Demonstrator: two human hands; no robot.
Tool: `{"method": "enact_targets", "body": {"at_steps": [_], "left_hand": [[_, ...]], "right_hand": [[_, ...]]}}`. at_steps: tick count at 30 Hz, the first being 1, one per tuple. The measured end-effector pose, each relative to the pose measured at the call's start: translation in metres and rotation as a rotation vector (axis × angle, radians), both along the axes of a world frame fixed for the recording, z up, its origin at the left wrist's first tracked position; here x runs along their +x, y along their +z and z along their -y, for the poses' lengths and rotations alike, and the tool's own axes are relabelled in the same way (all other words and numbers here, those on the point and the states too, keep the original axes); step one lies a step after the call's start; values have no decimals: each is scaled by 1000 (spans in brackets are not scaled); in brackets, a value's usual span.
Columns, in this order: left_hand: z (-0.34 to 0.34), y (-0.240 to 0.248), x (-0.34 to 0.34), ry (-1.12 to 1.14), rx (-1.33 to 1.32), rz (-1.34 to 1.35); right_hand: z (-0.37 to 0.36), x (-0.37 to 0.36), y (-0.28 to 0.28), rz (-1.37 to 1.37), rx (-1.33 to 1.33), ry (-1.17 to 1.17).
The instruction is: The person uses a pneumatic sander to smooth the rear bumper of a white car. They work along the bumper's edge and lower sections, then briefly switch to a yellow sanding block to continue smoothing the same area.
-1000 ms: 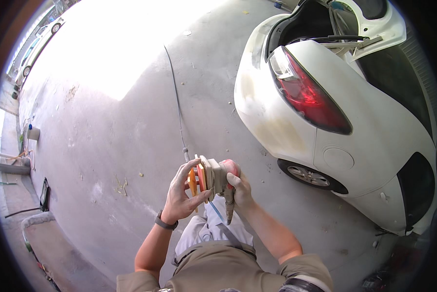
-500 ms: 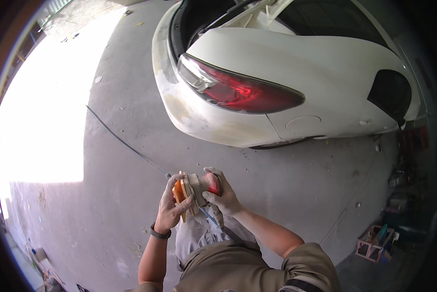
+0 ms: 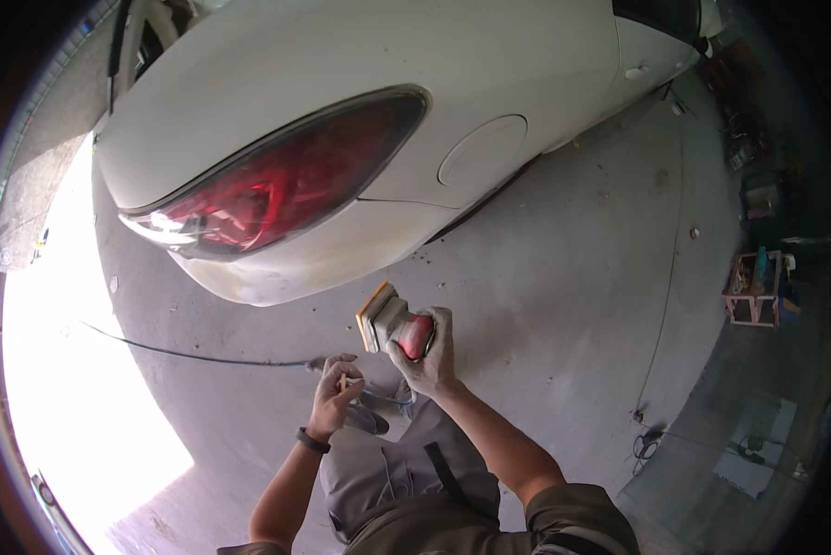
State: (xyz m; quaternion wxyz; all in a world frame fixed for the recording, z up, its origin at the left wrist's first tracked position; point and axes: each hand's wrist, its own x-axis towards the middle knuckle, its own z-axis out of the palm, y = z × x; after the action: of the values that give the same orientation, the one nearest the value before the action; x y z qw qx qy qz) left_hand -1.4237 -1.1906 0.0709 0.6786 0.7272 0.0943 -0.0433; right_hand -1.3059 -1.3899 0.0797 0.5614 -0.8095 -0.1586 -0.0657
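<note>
My right hand (image 3: 427, 356) grips a pneumatic sander (image 3: 392, 319) by its red top. The sander is tilted, its flat square pad with a yellow-orange face pointing up and left. Beside it, apart from the pad, my left hand (image 3: 337, 393) is closed, fingers curled on a thin yellowish-tan piece (image 3: 344, 381) seen edge-on; its exact kind is unclear. A blue hose (image 3: 387, 400) runs below the sander. In front of both hands stands a white car (image 3: 489, 55) with a red tail light (image 3: 286, 194) and a patchy, sanded-looking bumper corner (image 3: 277, 268).
A dark hose (image 3: 193, 354) lies across the grey floor (image 3: 545, 305) toward the left. At the right stand a crate of tools (image 3: 756, 291) and other gear along the wall. A thin cable (image 3: 670, 277) crosses the floor there. Bright sunlight falls at the left.
My left hand has come off the sander's pad, holding a thin yellowish piece. The sander has turned upward in my right hand. The view has shifted right and closer to the car.
</note>
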Motion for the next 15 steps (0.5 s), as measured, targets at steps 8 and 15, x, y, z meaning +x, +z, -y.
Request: {"method": "enact_targets", "body": {"at_steps": [8,15], "left_hand": [[90,-101,113,4,-121,90],[84,-182,157,154,-339,462]], "right_hand": [[8,73,-123,280,-17,-314],[-35,131,-176,729,48,-285]]}}
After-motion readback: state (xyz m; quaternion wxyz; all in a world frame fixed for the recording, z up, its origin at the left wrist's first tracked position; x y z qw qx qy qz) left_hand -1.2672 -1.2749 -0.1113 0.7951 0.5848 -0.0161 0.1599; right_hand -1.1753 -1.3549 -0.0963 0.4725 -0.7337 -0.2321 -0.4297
